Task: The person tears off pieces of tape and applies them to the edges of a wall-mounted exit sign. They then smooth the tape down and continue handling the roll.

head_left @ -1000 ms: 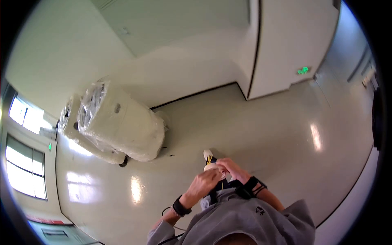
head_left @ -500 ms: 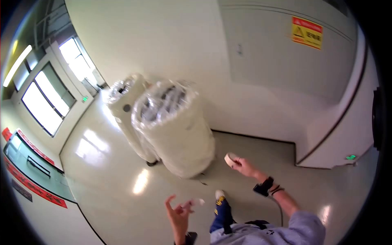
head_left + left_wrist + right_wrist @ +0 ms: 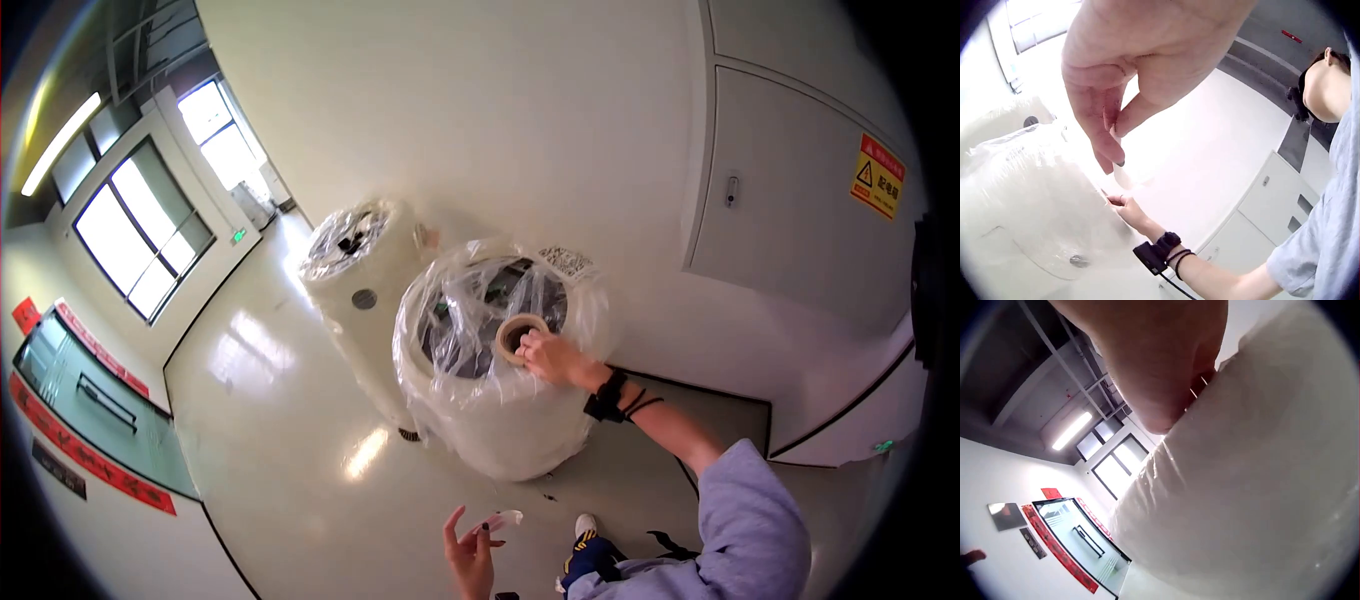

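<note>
Tape roll (image 3: pixel 504 345), likely light, stiff: we're gripping its rim, right hand (image 3: pixel 552 358), above plastic-wrapped cylinder (image 3: pixel 480 430), near edge; left hand (image 3: pixel 475 562) pinching strip (image 3: pixel 507 521).

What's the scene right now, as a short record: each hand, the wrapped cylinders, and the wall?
Right hand: grips the tape roll at the top of the nearer cylinder; contact unclear
Left hand: pinches a pale strip, apart from both cylinders
Nearer cylinder: standing, clear plastic film over its top
Farther cylinder: also wrapped, left of the nearer one in the head view
Wall: grey panel door with red-and-yellow sign
</note>
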Available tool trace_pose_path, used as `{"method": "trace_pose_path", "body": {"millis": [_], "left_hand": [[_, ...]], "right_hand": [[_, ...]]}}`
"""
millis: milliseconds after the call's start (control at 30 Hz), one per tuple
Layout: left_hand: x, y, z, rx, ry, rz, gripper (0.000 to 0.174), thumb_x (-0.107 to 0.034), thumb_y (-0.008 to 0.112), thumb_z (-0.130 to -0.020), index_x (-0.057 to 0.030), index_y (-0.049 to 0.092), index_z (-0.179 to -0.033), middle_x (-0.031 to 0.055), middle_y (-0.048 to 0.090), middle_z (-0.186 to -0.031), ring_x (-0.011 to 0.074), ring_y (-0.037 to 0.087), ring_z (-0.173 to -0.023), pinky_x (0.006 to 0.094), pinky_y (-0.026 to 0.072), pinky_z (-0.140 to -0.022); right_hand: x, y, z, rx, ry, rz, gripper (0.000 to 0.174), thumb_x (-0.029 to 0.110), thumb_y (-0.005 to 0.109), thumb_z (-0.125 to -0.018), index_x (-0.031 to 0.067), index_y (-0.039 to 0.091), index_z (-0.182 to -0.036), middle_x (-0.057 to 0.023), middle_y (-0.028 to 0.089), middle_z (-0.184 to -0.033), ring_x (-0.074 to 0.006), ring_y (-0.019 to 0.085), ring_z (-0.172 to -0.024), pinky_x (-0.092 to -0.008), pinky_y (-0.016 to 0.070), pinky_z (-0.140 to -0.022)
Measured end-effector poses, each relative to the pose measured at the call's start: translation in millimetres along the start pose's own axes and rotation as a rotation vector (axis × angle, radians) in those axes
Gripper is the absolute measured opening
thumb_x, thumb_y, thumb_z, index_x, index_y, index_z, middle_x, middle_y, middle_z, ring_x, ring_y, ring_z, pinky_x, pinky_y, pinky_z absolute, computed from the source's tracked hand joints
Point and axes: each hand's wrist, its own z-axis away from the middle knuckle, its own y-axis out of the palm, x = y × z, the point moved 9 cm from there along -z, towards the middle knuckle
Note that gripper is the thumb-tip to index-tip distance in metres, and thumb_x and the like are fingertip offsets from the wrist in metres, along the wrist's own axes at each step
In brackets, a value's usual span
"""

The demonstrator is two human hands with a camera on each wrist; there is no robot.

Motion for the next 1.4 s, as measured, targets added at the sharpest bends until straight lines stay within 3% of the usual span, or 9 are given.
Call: {"method": "trace_pose_path", "body": {"millis": [167, 267, 333, 467, 533, 567, 800, 1067, 1400], "left_hand": [[9, 55, -67, 0.185, 0.021, 0.183, 0.045, -0.006, 0.053, -0.092, -0.0015, 0.034, -0.133, 0.0150, 0.067, -0.096, 0.0162, 0.063, -0.076, 0.0261, 0.0511, -0.065], [-16, 121, -109, 0.266, 0.141, 0.367, 0.039, -0.006, 0.052, -0.093, 0.0009, 0.039, -0.130, 0.0132, 0.066, -0.094, 0.0155, 0.061, -0.075, 0.0252, 0.0494, -0.065], [-30, 169, -131, 0.252, 0.303, 0.364, 0.035, -0.006, 0.050, -0.094, -0.0005, 0.043, -0.128, 0.0112, 0.064, -0.092, 0.0150, 0.060, -0.076, 0.0245, 0.0480, -0.066], [-106, 297, -100, 0.660, 0.320, 0.475, 0.039, -0.003, 0.052, -0.092, -0.0039, 0.043, -0.129, 0.0107, 0.061, -0.097, 0.0135, 0.057, -0.085, 0.0269, 0.0464, -0.077], [-146, 352, -73, 0.743, 0.435, 0.484, 0.031, 0.000, 0.047, -0.091, 0.0003, 0.044, -0.122, 0.0148, 0.066, -0.090, 0.0179, 0.066, -0.080, 0.0239, 0.0516, -0.056], [-163, 376, -51, 0.809, 0.430, 0.539, 0.026, -0.002, 0.046, -0.092, 0.0009, 0.050, -0.117, 0.0085, 0.062, -0.082, 0.0098, 0.059, -0.070, 0.0203, 0.0477, -0.055], [-260, 509, 118, 1.136, 0.640, 0.485, 0.024, 0.002, 0.048, -0.090, 0.0004, 0.055, -0.113, 0.0135, 0.066, -0.091, 0.0148, 0.064, -0.072, 0.0260, 0.0538, -0.057], [-374, 595, 345, 1.448, 1.264, 0.632, 0.031, 0.002, 0.048, -0.091, -0.0004, 0.054, -0.121, 0.0117, 0.067, -0.102, 0.0160, 0.066, -0.086, 0.0281, 0.0562, -0.067], [-552, 695, 460, 1.539, 1.222, 1.081, 0.034, -0.002, 0.053, -0.090, 0.0083, 0.050, -0.123, 0.0176, 0.069, -0.092, 0.0176, 0.068, -0.073, 0.0260, 0.0541, -0.064]], "right_hand": [[18, -36, 12, -0.169, -0.182, -0.201, 0.028, 0.020, 0.063, -0.081, 0.0020, 0.063, -0.103, -0.0124, 0.059, -0.108, -0.0298, 0.053, -0.105, -0.0365, 0.0415, -0.094], [35, -79, 50, 0.053, 0.210, -0.887, 0.052, 0.028, 0.067, -0.085, 0.0028, 0.046, -0.125, -0.0109, 0.055, -0.116, -0.0229, 0.052, -0.107, -0.0365, 0.0410, -0.094], [39, -115, 87, -0.066, 0.332, -1.023, 0.049, 0.024, 0.066, -0.086, 0.0034, 0.043, -0.124, -0.0080, 0.054, -0.109, -0.0199, 0.053, -0.102, -0.0346, 0.0420, -0.092], [-13, -185, 172, -0.258, 0.686, -0.801, 0.036, 0.020, 0.063, -0.088, 0.0036, 0.046, -0.115, -0.0063, 0.054, -0.104, -0.0174, 0.054, -0.099, -0.0332, 0.0439, -0.088], [-39, -235, 227, -0.486, 0.787, -0.579, 0.027, 0.016, 0.060, -0.090, 0.0032, 0.048, -0.110, -0.0053, 0.054, -0.105, -0.0152, 0.054, -0.098, -0.0317, 0.0454, -0.085], [-44, -255, 255, -0.604, 0.814, -0.631, 0.023, 0.014, 0.059, -0.091, 0.0029, 0.050, -0.109, -0.0050, 0.055, -0.104, -0.0135, 0.055, -0.096, -0.0293, 0.0459, -0.083], [-24, -414, 430, -0.987, 0.779, -0.302, 0.022, 0.003, 0.058, -0.089, 0.0009, 0.052, -0.111, -0.0049, 0.055, -0.105, -0.0106, 0.055, -0.093, -0.0247, 0.0455, -0.080], [30, -587, 620, -1.491, 0.669, -0.231, 0.012, -0.005, 0.055, -0.085, -0.0016, 0.059, -0.096, -0.0047, 0.055, -0.102, -0.0120, 0.054, -0.098, -0.0268, 0.0443, -0.086], [77, -813, 641, -1.173, 0.496, 0.494, 0.018, 0.004, 0.050, -0.093, -0.0064, 0.059, -0.105, -0.0038, 0.056, -0.087, -0.0095, 0.056, -0.074, -0.0230, 0.0473, -0.071]]}}
